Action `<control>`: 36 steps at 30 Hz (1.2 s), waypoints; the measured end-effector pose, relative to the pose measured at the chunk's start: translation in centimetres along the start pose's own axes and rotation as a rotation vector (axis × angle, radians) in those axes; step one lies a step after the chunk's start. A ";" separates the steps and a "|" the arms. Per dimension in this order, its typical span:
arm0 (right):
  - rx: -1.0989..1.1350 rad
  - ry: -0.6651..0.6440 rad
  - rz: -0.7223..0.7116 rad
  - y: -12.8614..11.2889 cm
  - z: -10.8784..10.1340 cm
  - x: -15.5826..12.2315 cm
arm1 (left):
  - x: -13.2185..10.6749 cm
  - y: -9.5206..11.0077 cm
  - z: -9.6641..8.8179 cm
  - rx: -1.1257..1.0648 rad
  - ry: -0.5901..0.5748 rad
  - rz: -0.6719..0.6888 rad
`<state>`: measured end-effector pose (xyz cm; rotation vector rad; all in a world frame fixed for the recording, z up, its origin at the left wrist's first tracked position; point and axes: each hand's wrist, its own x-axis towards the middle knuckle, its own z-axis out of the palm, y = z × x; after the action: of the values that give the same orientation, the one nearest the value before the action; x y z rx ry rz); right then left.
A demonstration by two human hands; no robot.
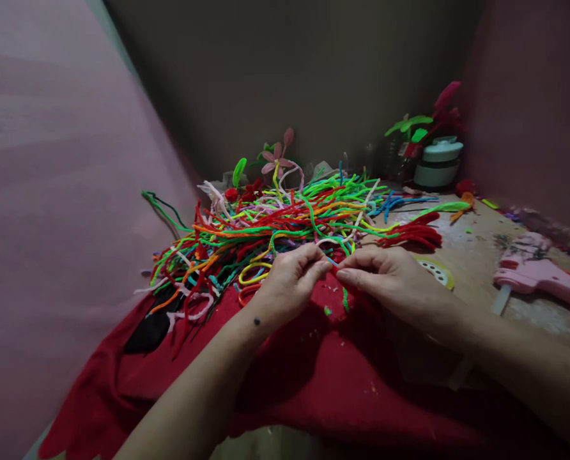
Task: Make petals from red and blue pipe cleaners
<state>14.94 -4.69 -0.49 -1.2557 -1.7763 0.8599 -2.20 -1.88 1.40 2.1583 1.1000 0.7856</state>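
Observation:
My left hand (289, 281) and my right hand (390, 281) meet at the fingertips over a red cloth (314, 370). Both pinch a small red pipe-cleaner piece (337, 260) between them; little of it shows. Just beyond my fingers lies a big tangled heap of coloured pipe cleaners (275, 230) in green, red, orange, yellow, pink and blue. A bundle of red pipe cleaners (412, 233) lies to the right of the heap.
A pink glue gun (534, 271) lies on the wooden table at right. Pipe-cleaner flowers (278, 156) stand behind the heap; a lidded pot (438, 163) and more flowers sit at back right. A pink wall rises at left.

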 end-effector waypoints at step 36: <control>0.755 -0.307 0.397 0.9 1.1 0.2 | 0.2 -0.6 1.4 -0.686 -0.009 -0.415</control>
<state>14.27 -4.36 -1.71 -0.9927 -1.2059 1.8209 -1.42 -1.78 0.14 1.3111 1.0294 0.8033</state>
